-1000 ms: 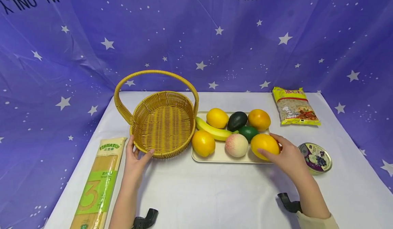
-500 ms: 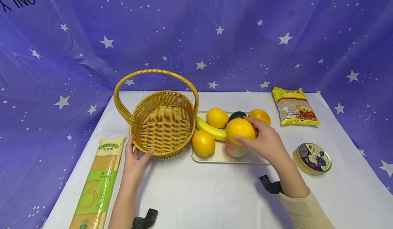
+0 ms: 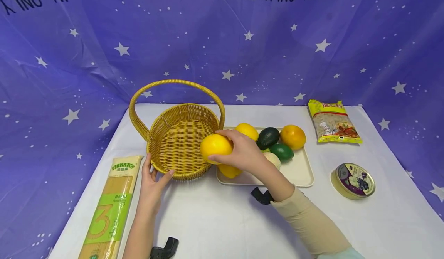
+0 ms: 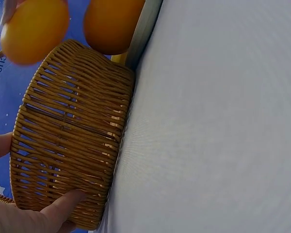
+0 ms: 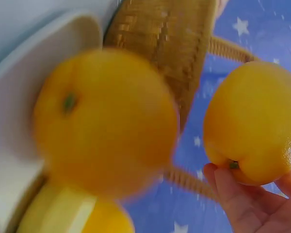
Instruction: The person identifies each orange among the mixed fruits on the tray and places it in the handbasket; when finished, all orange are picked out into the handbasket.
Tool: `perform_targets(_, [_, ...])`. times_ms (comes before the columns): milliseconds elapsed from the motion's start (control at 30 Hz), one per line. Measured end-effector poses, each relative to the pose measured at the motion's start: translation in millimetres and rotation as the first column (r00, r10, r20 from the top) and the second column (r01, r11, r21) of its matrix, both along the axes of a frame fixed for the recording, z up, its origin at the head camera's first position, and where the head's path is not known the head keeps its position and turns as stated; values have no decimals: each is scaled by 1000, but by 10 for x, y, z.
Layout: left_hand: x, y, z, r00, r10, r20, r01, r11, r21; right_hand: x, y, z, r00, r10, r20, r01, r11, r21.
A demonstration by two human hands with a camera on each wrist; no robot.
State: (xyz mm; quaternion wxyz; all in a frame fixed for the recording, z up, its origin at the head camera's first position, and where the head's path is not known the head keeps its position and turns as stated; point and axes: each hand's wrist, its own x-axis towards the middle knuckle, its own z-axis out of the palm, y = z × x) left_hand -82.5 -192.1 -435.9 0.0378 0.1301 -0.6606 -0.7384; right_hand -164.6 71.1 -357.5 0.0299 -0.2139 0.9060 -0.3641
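A round wicker basket (image 3: 187, 175) with a tall arched handle stands at the left centre of the table. My left hand (image 3: 152, 184) holds it at the near left side, thumb lying against the woven wall (image 4: 63, 141) in the left wrist view. In my right hand (image 3: 245, 153) is an orange (image 3: 216, 148), gripped between thumb and fingers over the basket's right rim. Its green stem end shows in the right wrist view. Beneath that hand, a second orange (image 3: 229, 171) sits at the left of the cream tray (image 3: 302, 176), partly hidden.
Also on the tray are a lemon (image 3: 248, 131), a dark avocado (image 3: 268, 137), a green fruit (image 3: 282, 152), an orange fruit (image 3: 293, 137) and a partly covered peach (image 3: 273, 159). A spaghetti pack (image 3: 110, 209) lies left; a tin (image 3: 354, 181) and a yellow food bag (image 3: 333, 122) are right.
My right hand has lifted the orange from the tray's right end and carried it left to the basket's rim. The left hand and basket have stayed in place.
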Motion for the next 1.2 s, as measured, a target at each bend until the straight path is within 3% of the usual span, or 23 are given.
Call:
perform_targets(300, [9, -5, -21, 1000, 11, 7, -10, 1000, -24, -142, -603, -194, 990, 137, -18, -136, 989, 59])
perform_targets(567, [21, -13, -48, 1000, 12, 13, -12, 1000, -20, -203, -945, -426, 983, 181, 5, -179, 965, 190])
perform_targets(700, [16, -3, -59, 1000, 17, 8, -17, 1000, -25, -218, -1010, -501, 979, 205, 10, -200, 946, 254])
perform_targets(900, [15, 7, -55, 1000, 17, -2, -17, 999, -27, -230, -1020, -489, 967, 255, -3, -240, 913, 330])
perform_targets(1200, [14, 19, -37, 1000, 22, -2, -22, 999, -30, -213, -987, -430, 964, 264, 26, -256, 898, 358])
